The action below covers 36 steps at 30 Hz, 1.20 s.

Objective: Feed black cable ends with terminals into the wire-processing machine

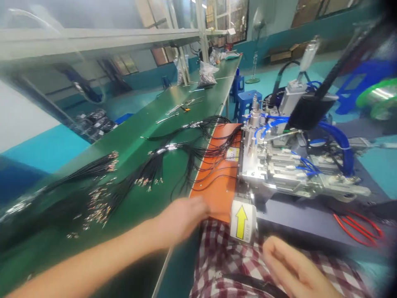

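Observation:
My left hand [182, 217] is over the near end of the orange plate [221, 194], beside the green bench. Motion smears its fingers, so I cannot tell whether a wire is in them. Close by, thin black wires [214, 155] run from a bundle on the bench across the plate into the metal machine [263, 161]. My right hand [293, 267] hovers above a checked-cloth lap, loosely curved, with a gap between thumb and fingers and nothing visible in it. Between the hands is a white block with a yellow arrow [242, 219] at the machine's front.
More black wire bundles with bared ends [99, 207] lie on the green bench [124, 142]. Red-handled pliers [358, 227] rest on the grey machine base. Farther off are hand tools [178, 109], a clear bag of small parts [207, 74] and blue stools [243, 101].

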{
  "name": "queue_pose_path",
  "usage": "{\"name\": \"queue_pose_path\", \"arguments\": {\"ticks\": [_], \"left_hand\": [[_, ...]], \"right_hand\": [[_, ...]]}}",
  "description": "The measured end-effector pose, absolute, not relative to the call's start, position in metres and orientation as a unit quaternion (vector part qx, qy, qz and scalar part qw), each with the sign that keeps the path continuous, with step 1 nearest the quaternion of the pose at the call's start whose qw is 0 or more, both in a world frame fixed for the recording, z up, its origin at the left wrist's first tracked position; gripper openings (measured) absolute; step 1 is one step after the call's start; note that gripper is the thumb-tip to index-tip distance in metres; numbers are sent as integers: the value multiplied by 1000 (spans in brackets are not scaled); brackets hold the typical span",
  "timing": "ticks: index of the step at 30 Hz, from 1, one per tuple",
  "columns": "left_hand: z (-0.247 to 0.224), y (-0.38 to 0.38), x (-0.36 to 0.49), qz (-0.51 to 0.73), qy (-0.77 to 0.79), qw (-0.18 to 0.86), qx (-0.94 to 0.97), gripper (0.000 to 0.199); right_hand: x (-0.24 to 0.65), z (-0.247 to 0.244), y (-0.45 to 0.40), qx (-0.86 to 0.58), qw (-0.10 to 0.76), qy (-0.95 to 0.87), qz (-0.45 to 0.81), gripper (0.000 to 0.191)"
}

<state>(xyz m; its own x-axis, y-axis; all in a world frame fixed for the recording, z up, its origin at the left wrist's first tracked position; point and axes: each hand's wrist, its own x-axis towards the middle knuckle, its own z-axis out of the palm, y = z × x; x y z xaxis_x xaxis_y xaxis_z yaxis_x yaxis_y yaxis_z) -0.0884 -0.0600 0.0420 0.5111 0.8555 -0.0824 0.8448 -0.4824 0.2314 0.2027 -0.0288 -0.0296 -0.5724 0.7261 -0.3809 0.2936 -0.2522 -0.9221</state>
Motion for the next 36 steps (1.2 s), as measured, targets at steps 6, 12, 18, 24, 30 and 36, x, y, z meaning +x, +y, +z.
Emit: {"name": "queue_pose_path", "arguments": {"ticks": [6,12,18,24,30,36], "left_hand": [[36,-43,-71,181,572,233,765,18],[16,-45,-49,148,585,266,752,22],[28,-14,-13,246,566,410,672,27],[11,9,-5,294,547,568,540,21],[5,13,-9,284,542,621,490,27],[4,20,-8,302,523,665,439,27]], "right_hand": [[182,4,-1,-432,243,-550,672,36],[160,4,10,-442,266,-630,580,10],[163,1,22,-461,322,-581,588,21],[176,-12,32,-483,356,-508,618,32],[165,-19,32,-476,339,-503,637,20],[160,-17,40,-474,345,-496,640,20]]}}
